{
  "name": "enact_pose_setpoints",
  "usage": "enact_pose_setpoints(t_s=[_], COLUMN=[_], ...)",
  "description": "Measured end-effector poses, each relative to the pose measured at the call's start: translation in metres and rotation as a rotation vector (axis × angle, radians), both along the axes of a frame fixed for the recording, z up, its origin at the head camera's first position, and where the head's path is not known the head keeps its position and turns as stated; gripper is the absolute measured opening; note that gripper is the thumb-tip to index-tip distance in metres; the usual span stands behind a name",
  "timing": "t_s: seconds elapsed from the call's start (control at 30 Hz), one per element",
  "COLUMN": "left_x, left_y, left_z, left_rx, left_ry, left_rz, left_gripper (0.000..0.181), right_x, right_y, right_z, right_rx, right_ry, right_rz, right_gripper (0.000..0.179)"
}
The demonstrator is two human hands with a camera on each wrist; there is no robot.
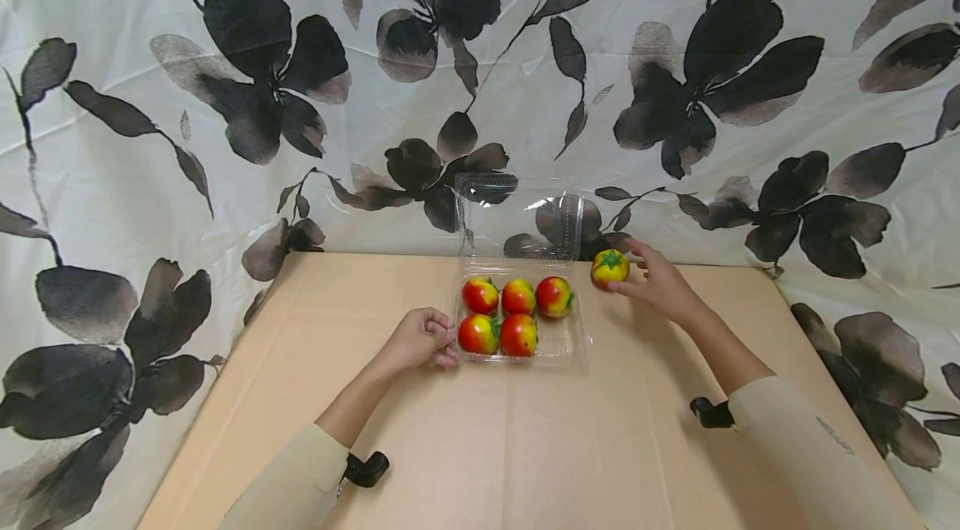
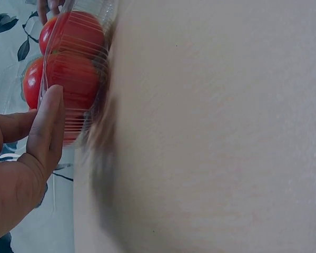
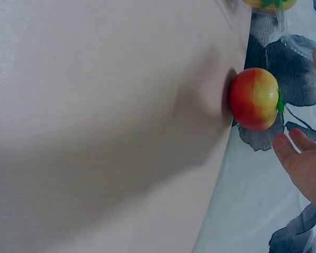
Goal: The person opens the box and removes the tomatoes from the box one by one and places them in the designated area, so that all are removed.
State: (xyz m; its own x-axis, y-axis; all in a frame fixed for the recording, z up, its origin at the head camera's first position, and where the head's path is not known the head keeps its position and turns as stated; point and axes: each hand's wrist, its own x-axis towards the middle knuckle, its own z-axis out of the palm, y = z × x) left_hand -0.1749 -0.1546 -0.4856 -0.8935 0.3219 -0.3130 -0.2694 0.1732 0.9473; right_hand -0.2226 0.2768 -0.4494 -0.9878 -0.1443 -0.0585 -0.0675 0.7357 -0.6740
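Note:
A clear plastic clamshell box stands with its lid raised at the back; several red-and-yellow toy-like tomatoes sit inside in two rows. My left hand pinches the box's left side, the thumb and fingers on either side of the wall in the left wrist view. Right of the box, a single tomato with a green star-shaped top rests near the board's back edge. Around it, my right hand has its fingers spread; in the right wrist view they stand apart from this tomato.
The tan cardboard-like board lies under everything. Behind and beside it hangs a white cloth with dark flowers. The raised clear lid stands against this cloth. A black strap-like piece shows at each wrist.

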Motion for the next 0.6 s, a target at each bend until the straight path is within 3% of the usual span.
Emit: enact_pose_setpoints(t_s=[0.43, 0.6], left_x=[0.001, 0.001], left_y=[0.001, 0.001], left_z=[0.001, 0.001], left_rx=[0.009, 0.007], left_ry=[0.004, 0.009], left_rz=[0.004, -0.001], left_gripper=[0.015, 0.016], right_x=[0.012, 0.017], right_y=[-0.009, -0.017], right_z=[0.0, 0.002], right_rx=[-0.008, 0.009], right_ry=[0.091, 0.082], right_rz=[0.062, 0.073], right_gripper=[0.088, 0.092])
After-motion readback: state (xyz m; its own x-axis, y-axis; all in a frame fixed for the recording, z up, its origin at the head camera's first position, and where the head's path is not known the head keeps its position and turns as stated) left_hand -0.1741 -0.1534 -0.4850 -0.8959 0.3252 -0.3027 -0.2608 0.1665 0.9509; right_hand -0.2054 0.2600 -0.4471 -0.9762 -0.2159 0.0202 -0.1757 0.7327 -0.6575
